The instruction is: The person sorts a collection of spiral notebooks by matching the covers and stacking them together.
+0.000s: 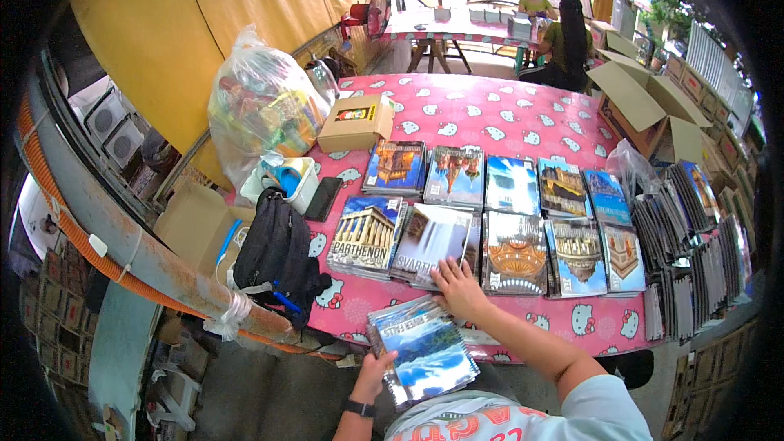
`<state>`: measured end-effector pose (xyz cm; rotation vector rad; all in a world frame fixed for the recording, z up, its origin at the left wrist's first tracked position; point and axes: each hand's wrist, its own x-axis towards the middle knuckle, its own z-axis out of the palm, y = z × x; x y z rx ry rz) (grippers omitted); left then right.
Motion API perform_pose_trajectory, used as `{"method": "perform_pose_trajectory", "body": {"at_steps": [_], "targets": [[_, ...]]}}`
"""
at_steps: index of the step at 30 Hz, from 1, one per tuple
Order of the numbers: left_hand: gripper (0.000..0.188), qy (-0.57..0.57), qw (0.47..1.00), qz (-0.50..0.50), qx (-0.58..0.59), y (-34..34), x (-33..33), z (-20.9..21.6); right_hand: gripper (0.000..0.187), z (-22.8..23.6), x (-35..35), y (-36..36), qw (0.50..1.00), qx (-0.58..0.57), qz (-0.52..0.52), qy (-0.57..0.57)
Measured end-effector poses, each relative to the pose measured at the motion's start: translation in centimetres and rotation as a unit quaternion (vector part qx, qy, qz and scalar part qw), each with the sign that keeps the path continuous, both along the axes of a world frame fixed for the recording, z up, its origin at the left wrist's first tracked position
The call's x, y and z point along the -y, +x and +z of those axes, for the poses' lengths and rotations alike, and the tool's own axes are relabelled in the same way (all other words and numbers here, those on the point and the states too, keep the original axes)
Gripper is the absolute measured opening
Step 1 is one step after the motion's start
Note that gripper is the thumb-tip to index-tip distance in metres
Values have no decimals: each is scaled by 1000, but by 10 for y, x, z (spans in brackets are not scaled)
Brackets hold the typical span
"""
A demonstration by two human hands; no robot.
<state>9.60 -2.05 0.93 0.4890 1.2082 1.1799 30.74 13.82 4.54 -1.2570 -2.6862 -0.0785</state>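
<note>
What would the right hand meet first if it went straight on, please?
The right hand would first meet the grey waterfall-covered stack; its fingertips seem to touch it, though depth is unclear.

Stack of blue-covered spiral-bound books (430, 353), tilted, near edge of pink table (490, 135); grey waterfall-covered stack (434, 233) flat on it.

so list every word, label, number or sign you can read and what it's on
I won't copy out wording, but print stands on:
Columned-temple booklet: large title, legible.
Grey waterfall booklet under the right hand: title partly covered.
Blue booklet in the left hand: title near upper edge.
Light shirt: red lettering, partly cut off.
Brown box: label too small.
Back-row booklets: too small.
</note>
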Motion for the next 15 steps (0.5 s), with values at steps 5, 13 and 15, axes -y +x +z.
{"method": "perform_pose_trajectory", "body": {"at_steps": [5, 13, 15], "targets": [[24, -52, 997, 46, 37, -22, 7, -5, 35, -3, -7, 23, 994, -103, 37, 27], [50, -70, 986, 4, 153, -26, -9, 16, 39, 85, -4, 38, 853, -234, 226, -407], [49, -94, 985, -30, 144, -38, -7, -12, 40, 88, -51, 29, 879, -263, 151, -367]]}}
